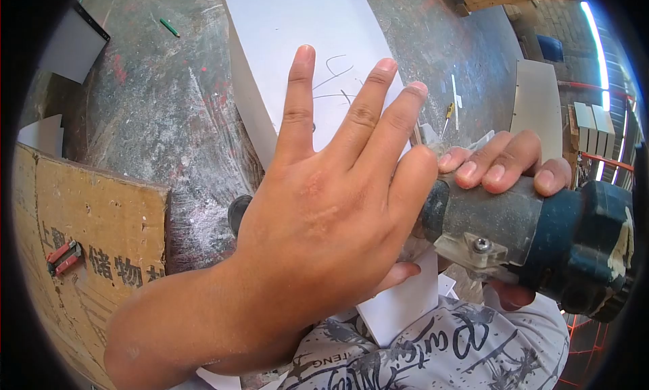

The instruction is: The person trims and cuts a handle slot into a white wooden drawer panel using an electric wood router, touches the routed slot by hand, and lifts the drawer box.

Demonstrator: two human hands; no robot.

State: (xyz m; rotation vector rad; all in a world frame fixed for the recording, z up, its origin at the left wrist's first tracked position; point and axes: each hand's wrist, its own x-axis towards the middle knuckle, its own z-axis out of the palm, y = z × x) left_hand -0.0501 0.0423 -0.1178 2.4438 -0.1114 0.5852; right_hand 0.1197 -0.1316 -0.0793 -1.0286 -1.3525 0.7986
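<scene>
Across the middle of the view is my left hand (324, 201), back up, with three fingers spread over a white board (304, 25) marked with pencil lines. Its index finger is bent beside the front end of a trim router (490, 217), and its thumb shows below. The router has a grey sleeve, a clear plastic bracket with a screw, and a dark teal body. Curled over the top of that tool is my right hand (507, 160), gripping it from the far side. My left hand hides the router's front end and part of the board.
A green pencil (170, 28) and a yellow-handled screwdriver (447, 114) lie on the stained surface. At left, a cardboard sheet (115, 194) bears a red-and-black tool (65, 257). White panels (534, 99) stand at right. A narrow white piece (402, 309) rests near my patterned clothing.
</scene>
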